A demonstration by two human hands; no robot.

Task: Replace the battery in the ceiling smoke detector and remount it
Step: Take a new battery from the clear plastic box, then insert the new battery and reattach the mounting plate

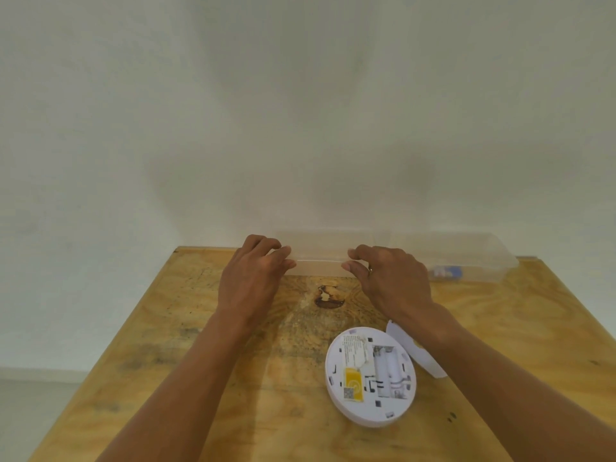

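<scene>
at table's far edge, both hands (255, 275) (390, 278) pinch clear box (320, 258).

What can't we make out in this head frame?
- Mounting plate: largely behind the right forearm.
- Clear box: contents unreadable, see-through walls blend into the wall; left hand and right hand cover its front corners.
- Second clear box: blue item inside blurred, unidentifiable.
- Detector label: print too small.

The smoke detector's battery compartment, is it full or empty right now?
Empty. The smoke detector lies back-up on the table, and its open battery compartment shows bare white slots, no batteries.
</scene>
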